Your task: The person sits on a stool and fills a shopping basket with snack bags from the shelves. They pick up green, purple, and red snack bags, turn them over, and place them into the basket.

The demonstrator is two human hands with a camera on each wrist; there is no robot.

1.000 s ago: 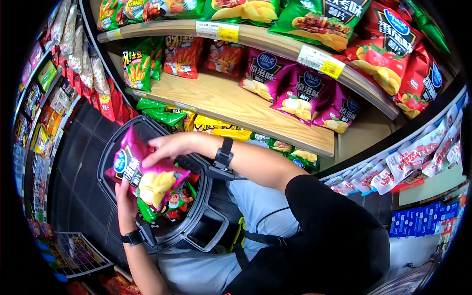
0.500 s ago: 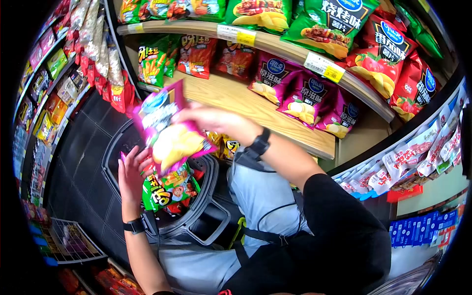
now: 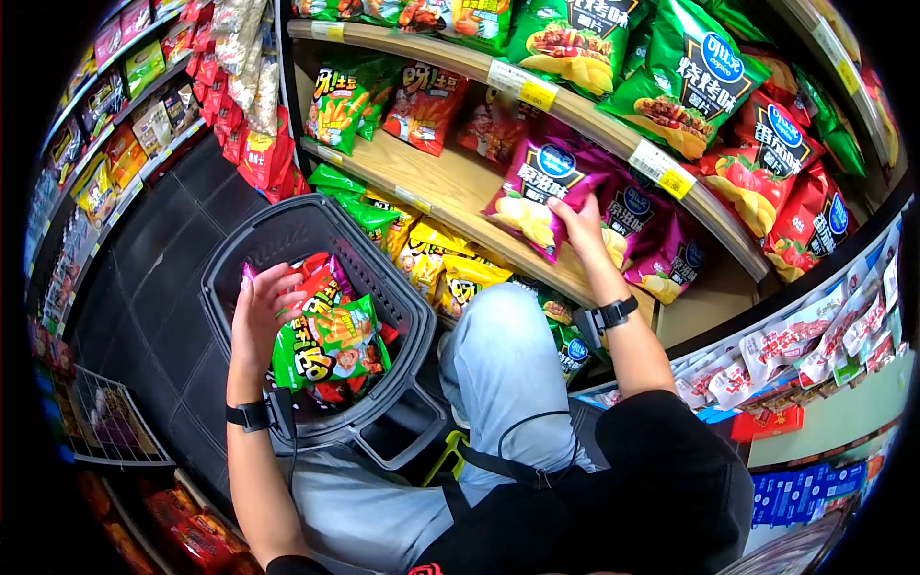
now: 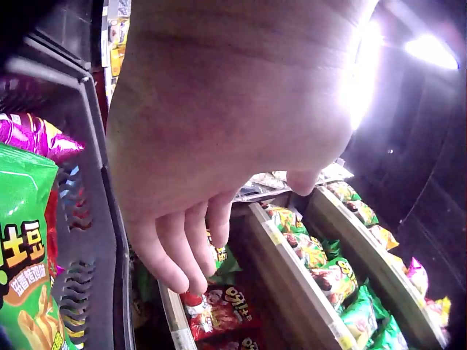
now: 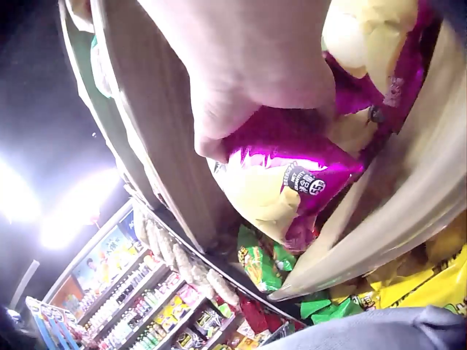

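Note:
My right hand (image 3: 581,228) grips a purple bag of potato chips (image 3: 530,213) by its right edge, thumb on the printed front. This bag stands over the wooden shelf board, in front of other purple chip bags (image 3: 630,213). In the right wrist view, the purple bag (image 5: 273,182) bulges below the hand, its far side hidden. My left hand (image 3: 254,324) hovers at the left side of a dark grey basket (image 3: 414,326), fingers loosely spread and holding nothing. Inside the basket lie a green snack bag (image 3: 331,345), a red bag (image 3: 321,275) and others partly covered.
Red bags (image 3: 425,107) and a green bag (image 3: 335,107) stand farther left on the same shelf. Above runs a shelf edge with price tags (image 3: 522,84). Yellow bags (image 3: 428,259) fill the lower level by my knee (image 3: 508,340). Hanging packets (image 3: 733,383) line the right side.
The purple chip bag has gone from over the basket rightward to the shelf, carried by my right hand. My left hand has let go of it and stays by the basket.

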